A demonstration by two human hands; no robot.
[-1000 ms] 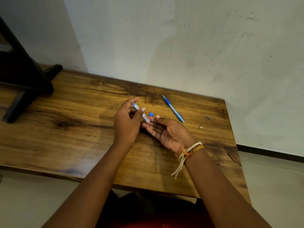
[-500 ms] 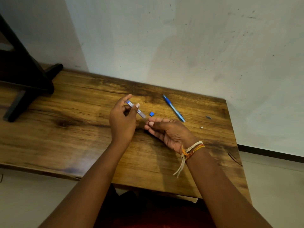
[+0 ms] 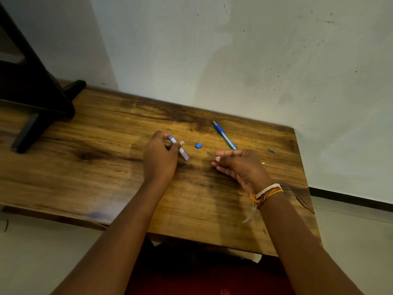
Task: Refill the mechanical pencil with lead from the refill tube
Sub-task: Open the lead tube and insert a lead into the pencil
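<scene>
My left hand grips the small clear refill tube, tilted with its open end down toward the right. A thin dark lead is pinched between the fingertips of my right hand, sticking out toward the upper left. The blue mechanical pencil lies on the wooden table behind my right hand, tip pointing away. The tube's small blue cap rests on the table between my hands.
Two tiny parts lie right of my right hand: a grey piece and a small white piece. A black stand occupies the table's far left. The wall runs directly behind the table; its right edge is near.
My hands have separated. The right hand turned from palm-up to fingers closed, pinching a lead, and moved right. The left hand lowered the tube slightly toward the table.
</scene>
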